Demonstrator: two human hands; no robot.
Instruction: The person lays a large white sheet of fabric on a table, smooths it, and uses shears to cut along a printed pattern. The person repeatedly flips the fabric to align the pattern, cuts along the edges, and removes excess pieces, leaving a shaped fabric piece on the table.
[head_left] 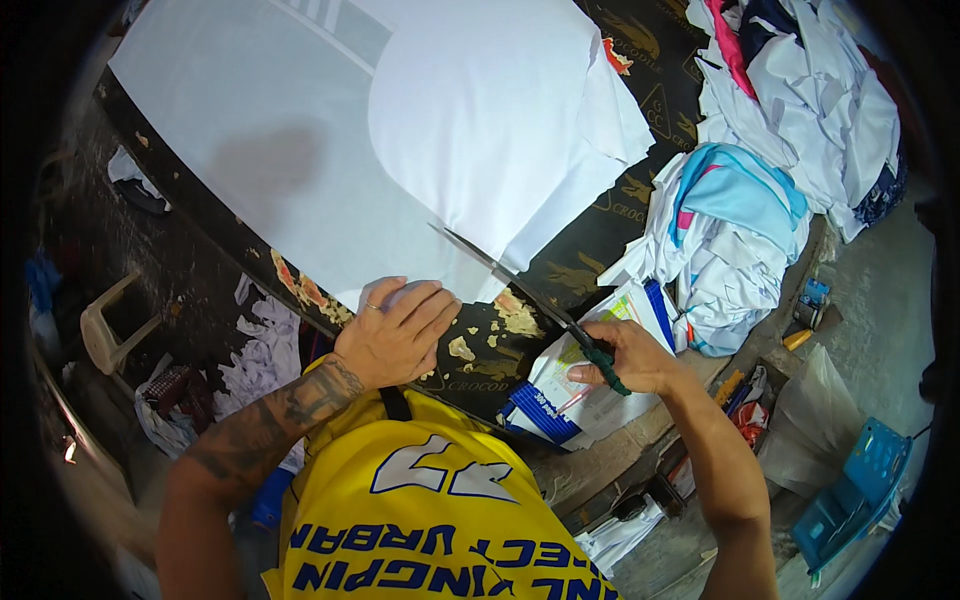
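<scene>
I have the left hand palm down at the near edge of the dark, worn table, fingers together and lightly bent, pointing away and to the right; it looks to be gripping nothing, resting by the near border of the white cloth. Its forearm comes up from my lower left, elbow bent outward. On my feed the right hand is closed round the scissors, gripping their dark green wrapped handles, thumb pointing left; that elbow is bent outward too, the forearm slanting up and leftward. The blades point away and to the left, tips slightly parted, over the near part of the cloth; I can't tell whether they touch it. The cloth covers much of the table, running along the near edge as that bends away to the left. Below the right hand, toward the table's near right corner, I see a blue-and-white paper package. By the right edge lies a heap of white and light-blue fabric, with a larger fabric heap beyond it. Past the near edge, on the left, stands a beige plastic stool
</scene>
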